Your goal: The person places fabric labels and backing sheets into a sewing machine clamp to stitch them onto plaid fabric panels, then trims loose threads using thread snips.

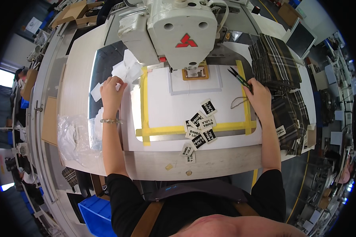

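Observation:
My right hand (258,94) is closed around dark, pointed thread snips (239,76) with some green on them, their two tips apart. A thin dark cord loop (238,102) lies just left of that wrist. Beside a pile of loose white paper pieces (127,68), my left hand (113,90) has its fingers curled together; whatever is in them is hidden. Between the hands lies a white work sheet (162,108) edged with yellow tape (144,102). Several black and white fabric labels (199,139) are scattered at its near edge. A yellowish frame (195,72) sits under the machine head.
A large sewing machine head (182,35) overhangs the middle of the table. Folded plaid fabric pieces (279,59) are stacked at the right, more plaid fabric (284,114) nearer. At the left lies a clear plastic bag (77,136); a blue crate (97,213) stands below the table.

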### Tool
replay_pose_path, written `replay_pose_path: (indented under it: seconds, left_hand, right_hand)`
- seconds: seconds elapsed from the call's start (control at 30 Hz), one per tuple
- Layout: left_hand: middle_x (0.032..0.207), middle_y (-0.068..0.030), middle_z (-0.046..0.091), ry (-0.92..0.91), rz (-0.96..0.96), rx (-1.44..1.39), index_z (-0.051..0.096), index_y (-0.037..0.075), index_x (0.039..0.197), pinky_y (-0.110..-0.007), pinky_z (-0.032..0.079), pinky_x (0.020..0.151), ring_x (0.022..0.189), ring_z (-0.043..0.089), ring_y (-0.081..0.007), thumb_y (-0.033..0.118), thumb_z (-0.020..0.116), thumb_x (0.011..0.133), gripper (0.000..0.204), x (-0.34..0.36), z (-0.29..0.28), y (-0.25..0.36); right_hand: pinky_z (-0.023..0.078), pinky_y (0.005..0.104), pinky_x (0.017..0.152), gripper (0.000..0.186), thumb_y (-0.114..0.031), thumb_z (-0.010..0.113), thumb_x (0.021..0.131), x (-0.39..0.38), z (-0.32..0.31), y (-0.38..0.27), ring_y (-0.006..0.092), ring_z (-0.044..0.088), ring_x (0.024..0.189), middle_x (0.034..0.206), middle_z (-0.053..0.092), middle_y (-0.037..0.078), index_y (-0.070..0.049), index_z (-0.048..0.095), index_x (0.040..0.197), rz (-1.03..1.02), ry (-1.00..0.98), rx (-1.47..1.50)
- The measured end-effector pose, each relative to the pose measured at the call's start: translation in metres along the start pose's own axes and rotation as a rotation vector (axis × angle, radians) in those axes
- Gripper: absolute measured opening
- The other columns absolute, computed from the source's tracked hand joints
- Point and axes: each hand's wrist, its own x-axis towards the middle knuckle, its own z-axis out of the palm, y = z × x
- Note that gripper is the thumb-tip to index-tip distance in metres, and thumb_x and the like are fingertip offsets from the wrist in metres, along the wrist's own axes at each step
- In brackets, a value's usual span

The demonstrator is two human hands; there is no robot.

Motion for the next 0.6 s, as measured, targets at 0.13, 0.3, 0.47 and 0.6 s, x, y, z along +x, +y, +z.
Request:
replay_pose_path:
  seconds: [0.13, 0.3, 0.47, 0.6]
  left_hand:
    - [0.077, 0.0009, 0.059, -0.171, -0.358, -0.704, 0.060, 0.004, 0.085, -0.024, 0.043, 0.065, 0.068, 0.052, -0.0088, 0.008, 0.073, 0.084, 0.015, 0.009, -0.028, 0.061]
    - [0.075, 0.0039, 0.056, -0.399, -0.058, -1.028, 0.060, 0.005, 0.090, -0.022, 0.042, 0.061, 0.067, 0.049, -0.0062, 0.005, 0.076, 0.081, 0.018, 0.015, -0.038, 0.163]
    - [0.075, -0.0026, 0.061, -0.320, 0.067, -0.965, 0.064, 0.012, 0.106, -0.027, 0.047, 0.059, 0.063, 0.057, -0.0145, 0.007, 0.076, 0.078, 0.030, 0.033, 0.011, 0.183]
    - [0.077, -0.0028, 0.066, -0.170, 0.274, -0.572, 0.063, 0.013, 0.111, -0.031, 0.050, 0.056, 0.060, 0.062, -0.0207, 0.008, 0.075, 0.079, 0.035, 0.028, 0.036, 0.181]
  right_hand:
    - [0.047, 0.0366, 0.071, 0.023, -0.023, 0.069, 0.087, -0.007, -0.025, -0.022, 0.0258, 0.062, 0.078, 0.085, 0.064, 0.009, -0.005, 0.062, 0.099, -0.074, 0.055, 0.126]
    - [0.041, 0.0260, 0.061, 0.026, -0.024, 0.075, 0.084, 0.004, -0.025, -0.102, 0.0111, 0.051, 0.068, 0.076, 0.056, 0.002, -0.003, 0.066, 0.097, -0.310, -0.440, 0.926]
    - [0.039, 0.0227, 0.060, 0.022, -0.018, 0.075, 0.084, 0.044, 0.014, -0.101, 0.0071, 0.049, 0.067, 0.076, 0.057, -0.001, -0.001, 0.065, 0.095, -0.103, -0.526, 1.065]
    - [0.043, 0.0217, 0.062, 0.016, -0.010, 0.074, 0.084, 0.052, 0.010, -0.099, 0.0055, 0.054, 0.071, 0.080, 0.061, 0.001, 0.001, 0.064, 0.091, -0.092, -0.525, 1.046]
